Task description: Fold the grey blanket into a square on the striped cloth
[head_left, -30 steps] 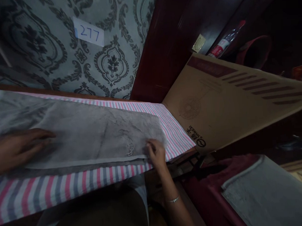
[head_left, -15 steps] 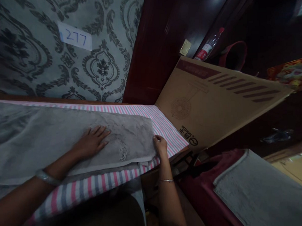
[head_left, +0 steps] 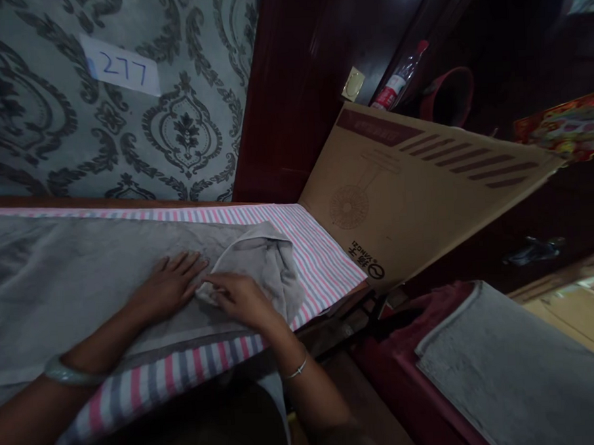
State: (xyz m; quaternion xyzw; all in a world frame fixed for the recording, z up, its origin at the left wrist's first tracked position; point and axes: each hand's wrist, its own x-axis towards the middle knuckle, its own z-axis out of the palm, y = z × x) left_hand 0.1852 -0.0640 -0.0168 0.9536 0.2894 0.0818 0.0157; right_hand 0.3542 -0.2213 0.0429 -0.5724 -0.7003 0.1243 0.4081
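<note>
Grey towel lies along the striped cloth, long axis running left-right, parallel to the near edge. Our left hand rests flat on it, fingers spread, gripping nothing. Just right of that hand, our right hand pinches the towel's right end, lifted and doubled over leftward; fold hump sits right of both hands. Right hand is nearer the free end. Cardboard box leans beyond the cloth's right end.
</note>
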